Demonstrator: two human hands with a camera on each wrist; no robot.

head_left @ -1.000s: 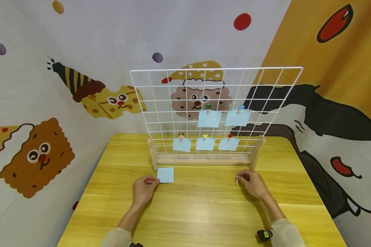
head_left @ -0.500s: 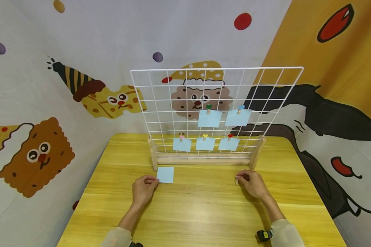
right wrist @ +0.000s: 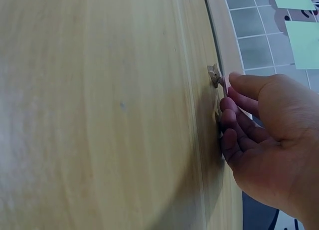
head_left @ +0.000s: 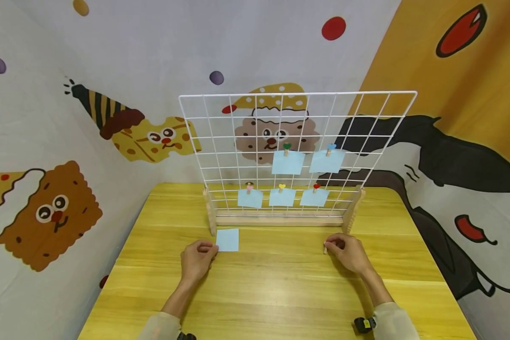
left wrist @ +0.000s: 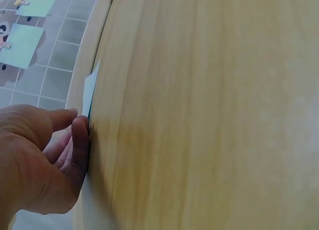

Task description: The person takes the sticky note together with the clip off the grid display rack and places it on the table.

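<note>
My left hand (head_left: 197, 260) pinches the lower left corner of a pale blue paper note (head_left: 227, 240) between thumb and fingers. In the left wrist view the note (left wrist: 89, 90) stands out past the fingertips, close over the wood. At the right, my right hand (head_left: 348, 252) pinches a small wooden clothespin (head_left: 325, 249), its end (right wrist: 214, 76) showing beyond the thumb. Behind both hands stands a white wire grid (head_left: 297, 94) in a wooden base (head_left: 280, 221). Several blue notes hang on it from clothespins with coloured decorations, such as the note (head_left: 288, 163) with a green heart.
The yellow wooden table (head_left: 263, 288) stretches in front of the grid stand. Cloth printed with cartoon figures (head_left: 51, 212) hangs behind and at both sides. Black wrist devices (head_left: 363, 325) sit at the sleeves.
</note>
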